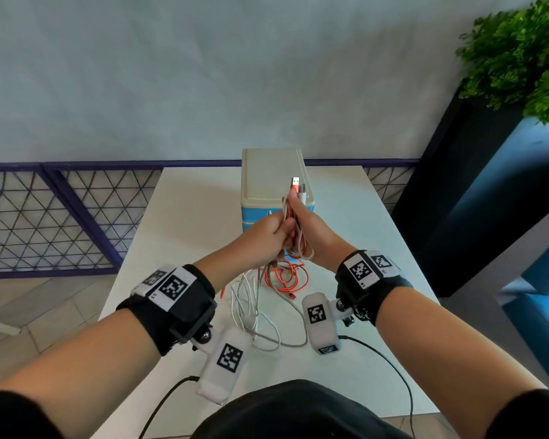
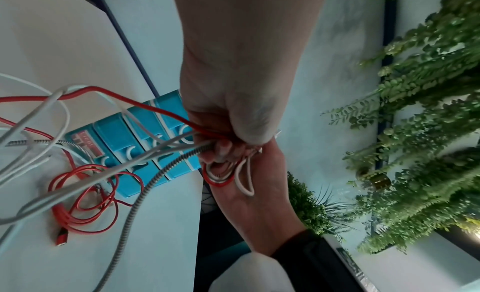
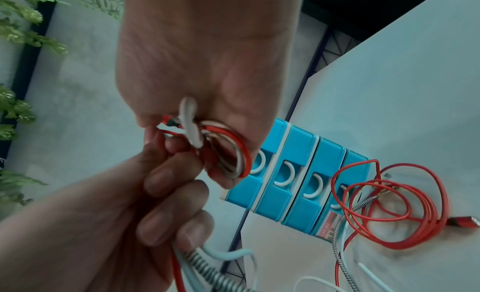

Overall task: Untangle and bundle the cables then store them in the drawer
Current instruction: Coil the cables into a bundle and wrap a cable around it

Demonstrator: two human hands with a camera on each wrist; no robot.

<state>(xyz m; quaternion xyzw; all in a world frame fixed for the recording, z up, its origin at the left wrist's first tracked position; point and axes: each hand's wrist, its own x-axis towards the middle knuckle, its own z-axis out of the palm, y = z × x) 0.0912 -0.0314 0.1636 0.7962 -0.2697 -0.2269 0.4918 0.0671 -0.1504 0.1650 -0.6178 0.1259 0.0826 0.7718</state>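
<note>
- cables [image 1: 293, 236] being gripped in both fists above the white table [image 1: 362, 217], loose ends trailing onto it
- left hand [image 1: 267, 236] and right hand [image 1: 311, 232] curling round the folded loops
- standing behind: blue drawer unit [image 1: 274, 185], mesh railing [image 1: 45, 223], pale wall [image 1: 203, 74], green plant [image 1: 520, 58]

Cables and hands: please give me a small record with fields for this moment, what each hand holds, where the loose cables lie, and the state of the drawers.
left hand: grips the cable strands just below the bundle
right hand: holds the folded cable bundle, plug ends pointing up
loose cables: red, white and braided lengths trailing onto the white table, not yet wound
red coil: lies on the table against the drawer unit
drawer unit: blue fronts, all visible drawers closed
task stage: bundling under way, nothing stored yet
</note>
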